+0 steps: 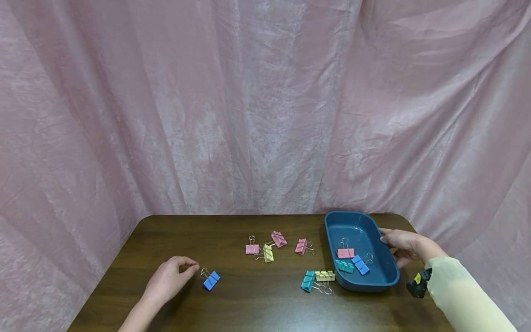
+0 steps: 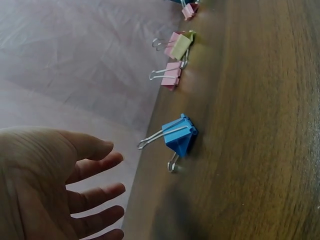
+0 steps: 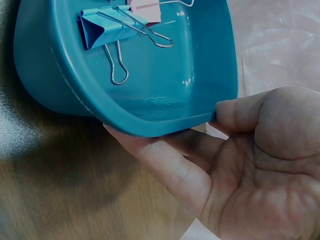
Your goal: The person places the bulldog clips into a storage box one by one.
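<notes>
My left hand (image 1: 168,279) hovers over the left part of the table, fingers loosely bent with nothing between them. Just right of its fingertips lies a blue binder clip (image 1: 211,281); the left wrist view shows a gap between the hand and this clip (image 2: 178,135). At the right side, my right hand (image 1: 408,246) holds the blue tray (image 1: 354,223) by its wall. In the right wrist view the thumb is at the rim and the other fingers are against the outside. Inside the tray lie a pink clip (image 1: 345,253), a teal clip (image 1: 345,266) and another blue clip (image 1: 361,265).
Mid-table, a pink clip (image 1: 251,249), a yellow clip (image 1: 268,253) and another pink clip (image 1: 279,239) lie close together. One more pink clip (image 1: 301,246) lies to their right. A teal clip (image 1: 308,281) and a yellow clip (image 1: 325,275) lie beside the tray. Pink curtains (image 1: 249,115) hang behind.
</notes>
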The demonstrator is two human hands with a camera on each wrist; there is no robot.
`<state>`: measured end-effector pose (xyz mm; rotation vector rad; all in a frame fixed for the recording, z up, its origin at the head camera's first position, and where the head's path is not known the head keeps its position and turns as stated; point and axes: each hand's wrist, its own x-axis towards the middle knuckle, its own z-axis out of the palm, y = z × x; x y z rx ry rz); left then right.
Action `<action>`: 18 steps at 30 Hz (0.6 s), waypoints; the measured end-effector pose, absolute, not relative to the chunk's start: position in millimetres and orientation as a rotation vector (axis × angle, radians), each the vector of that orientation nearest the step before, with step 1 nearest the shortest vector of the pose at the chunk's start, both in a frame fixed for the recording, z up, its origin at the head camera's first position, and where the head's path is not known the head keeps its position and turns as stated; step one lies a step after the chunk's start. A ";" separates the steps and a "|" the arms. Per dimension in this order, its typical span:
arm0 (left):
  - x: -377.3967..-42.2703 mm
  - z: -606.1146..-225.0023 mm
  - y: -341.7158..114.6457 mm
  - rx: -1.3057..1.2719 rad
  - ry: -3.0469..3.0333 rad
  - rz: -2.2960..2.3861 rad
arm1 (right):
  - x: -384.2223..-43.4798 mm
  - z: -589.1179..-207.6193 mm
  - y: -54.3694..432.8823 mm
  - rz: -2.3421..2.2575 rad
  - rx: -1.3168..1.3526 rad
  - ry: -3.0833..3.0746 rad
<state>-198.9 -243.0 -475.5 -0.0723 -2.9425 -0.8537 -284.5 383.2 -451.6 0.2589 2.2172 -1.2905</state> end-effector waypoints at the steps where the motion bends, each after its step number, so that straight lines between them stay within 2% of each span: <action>1: -199.3 -476.4 -243.1 -0.068 -2.948 -0.849 | -284.3 -451.9 383.0 -1.293 0.268 2.215; 18: -202.3 -484.9 -238.3 -0.030 -2.986 -0.840 | -280.8 -450.6 381.1 -1.307 0.269 2.222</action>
